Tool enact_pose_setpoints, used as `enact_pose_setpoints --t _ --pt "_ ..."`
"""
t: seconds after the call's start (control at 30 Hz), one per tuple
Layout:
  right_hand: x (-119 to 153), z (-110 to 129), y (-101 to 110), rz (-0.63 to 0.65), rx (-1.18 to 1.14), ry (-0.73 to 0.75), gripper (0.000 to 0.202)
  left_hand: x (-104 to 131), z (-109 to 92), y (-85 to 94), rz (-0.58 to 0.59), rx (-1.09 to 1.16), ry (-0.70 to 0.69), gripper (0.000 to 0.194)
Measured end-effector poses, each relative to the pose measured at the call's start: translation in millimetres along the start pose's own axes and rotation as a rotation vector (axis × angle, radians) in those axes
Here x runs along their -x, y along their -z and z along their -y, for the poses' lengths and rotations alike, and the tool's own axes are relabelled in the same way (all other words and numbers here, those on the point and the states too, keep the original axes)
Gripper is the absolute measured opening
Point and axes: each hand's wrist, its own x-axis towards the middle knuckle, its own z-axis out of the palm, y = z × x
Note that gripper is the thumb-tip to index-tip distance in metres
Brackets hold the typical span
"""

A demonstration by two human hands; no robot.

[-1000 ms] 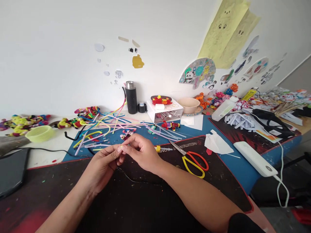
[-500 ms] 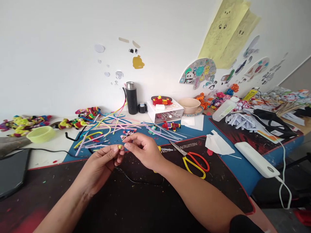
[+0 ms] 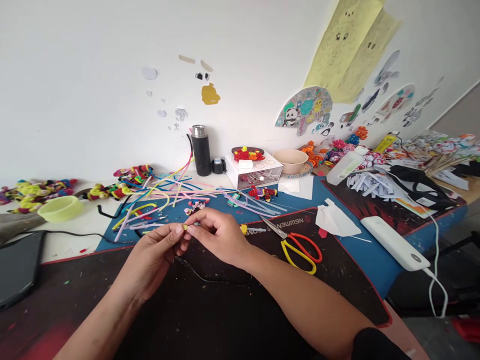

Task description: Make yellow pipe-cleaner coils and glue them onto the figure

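A small yellow piece (image 3: 185,227) sits between the fingertips of both hands, above the dark mat. My left hand (image 3: 159,252) pinches it between thumb and forefinger. From the right, my right hand (image 3: 219,235) closes its thumb and forefinger on the same piece. Most of the piece is hidden by the fingers. Behind the hands lies a small pink and dark figure (image 3: 195,205). Scissors with one red and one yellow handle (image 3: 300,250) rest on the mat, right of my right hand. Colourful pipe cleaners (image 3: 142,212) are strewn beyond my left hand.
A black thermos (image 3: 201,152) stands by the wall beside a white box (image 3: 255,172) and a beige bowl (image 3: 290,162). Finished fuzzy figures (image 3: 41,192) and a pale green ring (image 3: 61,208) are at the left. A white power strip (image 3: 395,243) lies at the right.
My right hand's thumb and forefinger have moved left and closed onto the small yellow piece. My left hand keeps its pinch. The camera view has shifted slightly.
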Motion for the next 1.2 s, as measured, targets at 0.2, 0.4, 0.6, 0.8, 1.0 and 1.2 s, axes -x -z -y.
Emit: enact_pose_setpoints --t 0.2,0.4,0.6,0.8,1.0,1.2 --pt "0.5 -1.7 -0.7 0.017 0.054 -0.031 0.014 0.0 2.3 1.9 0.026 -0.025 -0.005 0.056" --pt "0.6 0.9 1.9 0.004 0.066 -0.018 0.017 -0.3 1.2 3.0 0.008 -0.023 -0.012 0.054" --pt "1.3 1.8 2.5 0.029 0.085 -0.025 0.018 1.2 1.0 1.5 0.04 -0.077 -0.06 0.052" --pt "1.3 -0.3 1.5 0.027 0.075 -0.027 0.018 1.7 0.6 1.0 0.025 -0.085 -0.046 0.054" --pt "0.6 -1.9 2.7 -0.02 0.054 0.005 0.02 -2.5 3.9 8.1 -0.003 -0.059 -0.038 0.054" --pt "0.7 -2.3 2.8 -0.008 0.089 0.0 0.017 -1.4 1.4 8.3 -0.032 -0.055 -0.053 0.054"
